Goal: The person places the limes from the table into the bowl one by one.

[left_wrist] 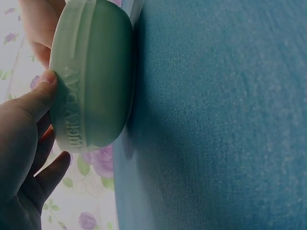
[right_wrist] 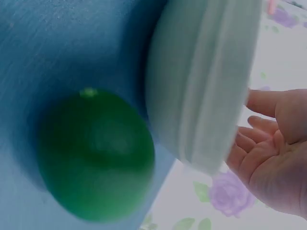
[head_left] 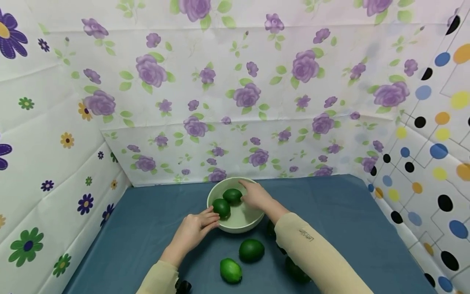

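Observation:
A pale green bowl [head_left: 244,222] stands on the blue cloth, with two green limes inside, one at the left [head_left: 222,208] and one farther back [head_left: 232,197]. My left hand [head_left: 192,230] is at the bowl's left rim, its fingers extended against the left lime. In the left wrist view its thumb [left_wrist: 45,84] touches the rim. Over the bowl's right side, my right hand [head_left: 257,196] reaches in, with fingertips at the edge of the back lime. In the right wrist view the bowl wall [right_wrist: 201,86] hides part of those fingers [right_wrist: 244,143], which look loosely bent.
In front of the bowl lie a dark green lime [head_left: 251,250] and a brighter one [head_left: 231,270]. More green fruit [head_left: 295,271] sits partly hidden under the right sleeve [head_left: 315,249]. Flowered sheets [head_left: 227,102] rise behind the blue cloth [head_left: 147,228].

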`<state>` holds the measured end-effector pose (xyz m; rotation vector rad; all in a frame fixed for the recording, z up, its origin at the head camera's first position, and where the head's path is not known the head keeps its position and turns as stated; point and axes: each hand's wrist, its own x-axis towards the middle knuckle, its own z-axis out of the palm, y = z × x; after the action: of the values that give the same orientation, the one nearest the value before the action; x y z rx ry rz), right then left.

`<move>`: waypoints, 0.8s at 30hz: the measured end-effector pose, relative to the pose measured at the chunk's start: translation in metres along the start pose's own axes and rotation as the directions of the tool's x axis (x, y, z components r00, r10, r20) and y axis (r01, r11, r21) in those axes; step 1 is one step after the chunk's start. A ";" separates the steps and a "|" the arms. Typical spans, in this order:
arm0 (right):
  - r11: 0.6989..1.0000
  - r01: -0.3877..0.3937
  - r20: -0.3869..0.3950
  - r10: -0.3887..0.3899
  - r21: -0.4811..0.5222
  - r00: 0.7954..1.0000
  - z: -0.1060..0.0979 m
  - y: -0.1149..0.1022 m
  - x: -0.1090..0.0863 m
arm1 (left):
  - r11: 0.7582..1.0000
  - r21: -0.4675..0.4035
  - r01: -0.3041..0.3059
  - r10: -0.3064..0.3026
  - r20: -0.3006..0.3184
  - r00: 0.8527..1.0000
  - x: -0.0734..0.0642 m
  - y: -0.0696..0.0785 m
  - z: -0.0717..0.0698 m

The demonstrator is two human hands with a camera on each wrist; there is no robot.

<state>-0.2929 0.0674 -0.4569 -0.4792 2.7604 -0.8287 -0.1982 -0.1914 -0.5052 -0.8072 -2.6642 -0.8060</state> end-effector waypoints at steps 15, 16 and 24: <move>0.977 0.138 -0.019 -0.137 0.162 0.990 -0.064 0.069 -0.124 | 1.000 -0.005 0.020 -0.020 0.024 1.000 -0.004 -0.001 0.002; 0.978 0.132 -0.003 -0.133 0.165 0.991 -0.066 0.078 -0.133 | 1.000 -0.004 0.021 -0.021 0.024 0.999 -0.004 -0.001 0.002; 0.985 0.051 0.084 -0.066 0.166 0.994 -0.069 0.129 -0.177 | 1.000 0.004 0.006 -0.006 0.016 1.000 -0.002 -0.001 0.001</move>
<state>-0.1820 0.2681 -0.4530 -0.5538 2.5817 -1.0122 -0.1971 -0.1923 -0.5074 -0.8083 -2.6825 -0.7991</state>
